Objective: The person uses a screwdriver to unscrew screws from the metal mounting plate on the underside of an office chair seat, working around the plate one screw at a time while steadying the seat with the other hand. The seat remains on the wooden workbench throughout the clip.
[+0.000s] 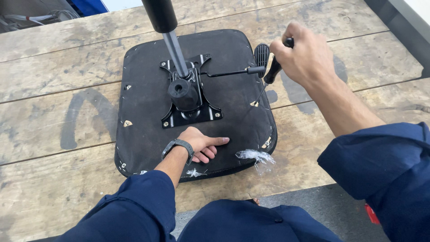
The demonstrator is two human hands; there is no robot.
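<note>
Two blue sleeves of soft cloth fill the near edge, and between them sits a blue lap. Just past them, the left hand [201, 144] lies flat on the chair seat [143, 130], with its fingers stretched out and holding nothing. A dark watch [178, 147] wraps that wrist. The seat is upside down on the table [53, 107], near its front edge. Its underside is black cloth, a square shape with round corners, and small staples dot the edge. Bits of clear crinkly plastic [256, 157] stick out at the near side. In the middle of the seat is a black metal plate [190, 96] with shiny screws at its corners. A grey metal pole [175, 53] stands up from it and has a fat black tube at the top. A thin rod runs from the plate to a ridged black paddle [261, 54] at the seat's right edge. Farther on, the right hand [304, 56] is shut tight around the black handle of a screwdriver [268, 80]. Its thin metal tip points down at a hole near the right edge of the seat. The table is made of old wooden planks, rough and stained with grey marks.
</note>
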